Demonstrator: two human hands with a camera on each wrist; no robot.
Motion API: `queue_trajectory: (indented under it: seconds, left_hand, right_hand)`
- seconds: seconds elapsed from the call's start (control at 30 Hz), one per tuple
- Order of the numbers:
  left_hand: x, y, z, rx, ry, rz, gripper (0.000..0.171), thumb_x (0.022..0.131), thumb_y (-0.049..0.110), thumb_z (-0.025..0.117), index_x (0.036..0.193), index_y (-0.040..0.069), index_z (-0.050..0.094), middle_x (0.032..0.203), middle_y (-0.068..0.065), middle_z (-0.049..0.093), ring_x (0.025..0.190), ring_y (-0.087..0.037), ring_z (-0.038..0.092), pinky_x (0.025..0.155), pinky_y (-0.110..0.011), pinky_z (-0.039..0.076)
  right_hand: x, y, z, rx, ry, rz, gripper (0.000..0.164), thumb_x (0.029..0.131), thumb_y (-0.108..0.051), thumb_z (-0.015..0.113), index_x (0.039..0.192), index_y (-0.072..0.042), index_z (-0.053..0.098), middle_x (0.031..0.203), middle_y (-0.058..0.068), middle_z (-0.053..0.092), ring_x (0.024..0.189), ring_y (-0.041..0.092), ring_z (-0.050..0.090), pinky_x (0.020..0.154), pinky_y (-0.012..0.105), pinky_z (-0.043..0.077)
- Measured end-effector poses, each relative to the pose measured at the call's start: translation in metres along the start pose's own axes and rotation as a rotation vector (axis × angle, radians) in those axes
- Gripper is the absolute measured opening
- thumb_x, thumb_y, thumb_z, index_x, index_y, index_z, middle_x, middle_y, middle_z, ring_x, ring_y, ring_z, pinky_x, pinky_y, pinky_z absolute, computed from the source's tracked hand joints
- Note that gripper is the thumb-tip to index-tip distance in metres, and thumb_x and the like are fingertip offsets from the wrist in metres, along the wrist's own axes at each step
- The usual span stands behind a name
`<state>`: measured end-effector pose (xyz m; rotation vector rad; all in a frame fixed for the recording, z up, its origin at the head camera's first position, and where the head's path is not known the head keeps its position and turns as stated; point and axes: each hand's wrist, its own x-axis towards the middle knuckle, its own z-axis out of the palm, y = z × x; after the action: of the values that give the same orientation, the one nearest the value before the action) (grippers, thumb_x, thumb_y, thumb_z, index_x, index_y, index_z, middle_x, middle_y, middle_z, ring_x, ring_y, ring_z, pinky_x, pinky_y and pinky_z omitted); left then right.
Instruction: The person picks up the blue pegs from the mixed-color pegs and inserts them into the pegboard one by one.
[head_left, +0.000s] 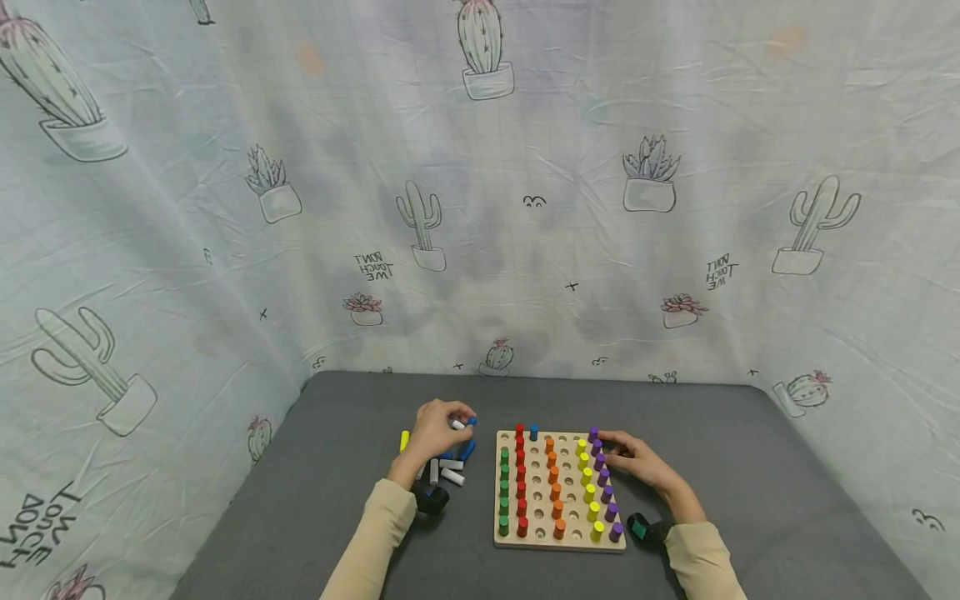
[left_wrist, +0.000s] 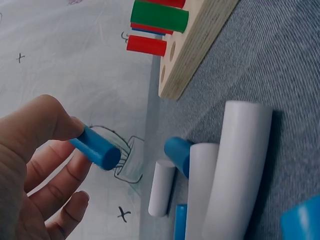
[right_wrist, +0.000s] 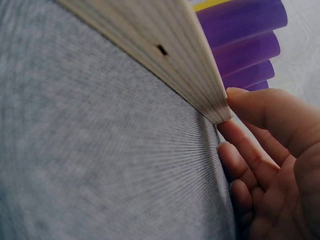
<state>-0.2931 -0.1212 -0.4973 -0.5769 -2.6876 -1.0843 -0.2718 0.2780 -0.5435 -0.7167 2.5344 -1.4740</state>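
My left hand (head_left: 437,428) pinches a blue peg (left_wrist: 100,149) between thumb and fingers, raised above loose pegs left of a wooden pegboard (head_left: 558,546). The board bears columns of green pegs (head_left: 504,492), red pegs (head_left: 521,475), orange pegs (head_left: 556,492), yellow pegs (head_left: 589,493) and purple pegs (head_left: 607,494). One blue peg (head_left: 533,432) stands at the back of a column that otherwise shows bare holes. At the back right, my right hand (head_left: 641,462) grips the board's edge, thumb near its top and fingers low against it.
Beneath the left hand lie several white pegs (head_left: 452,477) and blue pegs (head_left: 468,451). A yellow peg (head_left: 404,441) shows beyond the left wrist. Grey cloth (head_left: 300,500) covers the table, and a cactus-printed curtain (head_left: 480,233) hangs behind and along both sides.
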Motion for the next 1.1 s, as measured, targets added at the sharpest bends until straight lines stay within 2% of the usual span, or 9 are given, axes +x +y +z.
queue_trajectory:
  seconds: [0.13, 0.37, 0.6, 0.8, 1.1]
  left_hand:
    - [0.001, 0.002, 0.001, -0.033, -0.008, 0.008, 0.014, 0.079, 0.018, 0.069, 0.093, 0.019, 0.067, 0.083, -0.002, 0.065, 0.087, -0.03, 0.053, 0.105, -0.055, 0.019]
    - [0.004, 0.003, 0.004, -0.047, -0.028, 0.016, 0.012, 0.08, 0.02, 0.068, 0.092, 0.022, 0.065, 0.084, 0.002, 0.064, 0.087, -0.025, 0.052, 0.1, -0.054, 0.024]
    - [0.005, 0.006, 0.007, -0.063, -0.036, 0.031, 0.014, 0.08, 0.022, 0.069, 0.094, 0.018, 0.066, 0.086, 0.0, 0.065, 0.087, -0.024, 0.055, 0.094, -0.054, 0.029]
    - [0.005, 0.011, 0.007, -0.072, -0.045, 0.04, 0.014, 0.081, 0.022, 0.068, 0.094, 0.018, 0.066, 0.086, 0.002, 0.064, 0.086, -0.025, 0.054, 0.087, -0.045, 0.033]
    - [0.007, 0.014, 0.011, -0.102, -0.055, 0.06, 0.011, 0.082, 0.02, 0.069, 0.092, 0.017, 0.065, 0.088, -0.001, 0.064, 0.086, -0.03, 0.051, 0.081, -0.04, 0.032]
  right_hand:
    - [-0.002, -0.008, 0.001, -0.017, 0.003, -0.007, 0.041, 0.093, -0.005, 0.052, 0.13, 0.011, 0.043, 0.1, 0.018, 0.053, 0.076, 0.006, 0.047, 0.061, 0.022, 0.04]
    - [-0.007, -0.029, 0.001, -0.001, 0.001, -0.015, 0.041, 0.093, -0.003, 0.052, 0.128, 0.013, 0.043, 0.101, 0.023, 0.052, 0.076, 0.008, 0.048, 0.062, 0.021, 0.04]
    - [-0.007, -0.029, 0.002, 0.003, 0.008, -0.026, 0.041, 0.093, -0.003, 0.052, 0.128, 0.014, 0.042, 0.101, 0.024, 0.051, 0.076, 0.006, 0.047, 0.061, 0.022, 0.039]
    - [-0.008, -0.034, 0.002, 0.002, 0.004, -0.006, 0.041, 0.092, -0.003, 0.053, 0.128, 0.014, 0.042, 0.102, 0.025, 0.051, 0.077, 0.008, 0.047, 0.062, 0.021, 0.04]
    - [-0.008, -0.034, 0.003, 0.007, -0.007, 0.008, 0.042, 0.092, -0.003, 0.053, 0.129, 0.014, 0.042, 0.1, 0.02, 0.052, 0.075, 0.01, 0.046, 0.061, 0.022, 0.04]
